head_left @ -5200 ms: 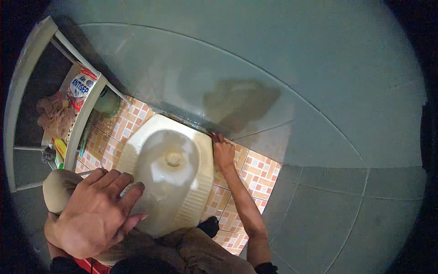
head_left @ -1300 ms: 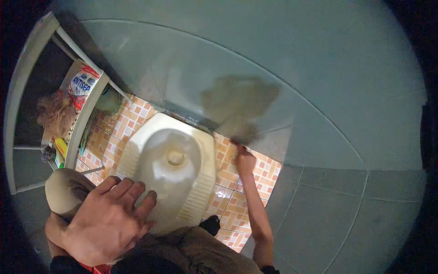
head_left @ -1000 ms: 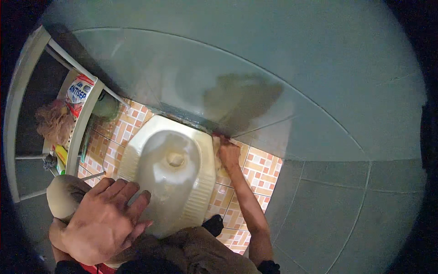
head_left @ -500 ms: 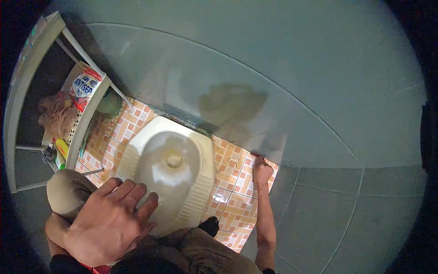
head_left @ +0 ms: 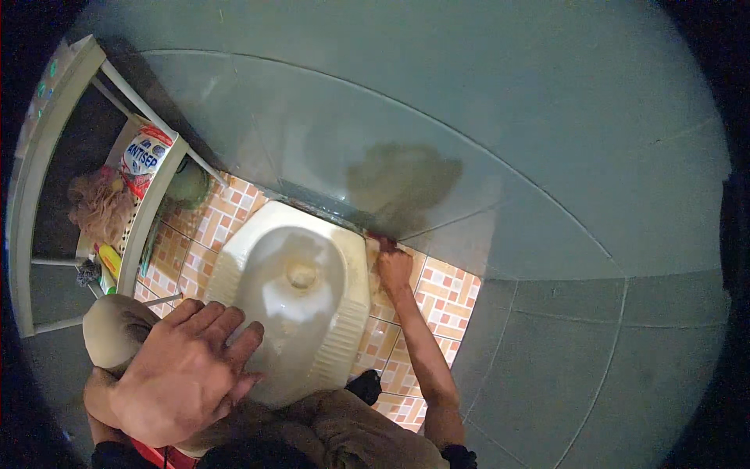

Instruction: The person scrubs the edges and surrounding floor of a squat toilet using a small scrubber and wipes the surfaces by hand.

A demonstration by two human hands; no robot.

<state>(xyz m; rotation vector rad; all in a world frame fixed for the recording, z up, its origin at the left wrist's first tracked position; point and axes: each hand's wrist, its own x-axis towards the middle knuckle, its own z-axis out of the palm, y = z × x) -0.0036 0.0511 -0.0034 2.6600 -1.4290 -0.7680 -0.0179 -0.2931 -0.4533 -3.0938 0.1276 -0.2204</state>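
My right hand [head_left: 394, 268] is down at the tiled floor, closed, just right of the squat toilet's [head_left: 356, 297] far right corner. A dark reddish thing [head_left: 377, 237] shows a little beyond its fingers, against the foot of the wall; its kind is mostly hidden by the hand. Near my bent knee [head_left: 117, 332], my left hand [head_left: 176, 363] hangs with loosely curved fingers and nothing visible in it. The cream toilet has a ribbed footrest on each side and a wet-looking bowl with a yellowish stain.
At the left stands a pale shelf rack [head_left: 160, 176] with a red and white packet [head_left: 146, 160], a pinkish-brown bath puff [head_left: 101, 207] and a yellow bottle [head_left: 109, 259]. Grey-green walls [head_left: 547, 195] close in ahead and on the right. My dark-clad foot [head_left: 363, 387] is beside the toilet.
My right hand has moved left along the foot of the wall, from the tiles near the corner to beside the toilet. My left hand stays nearly in place.
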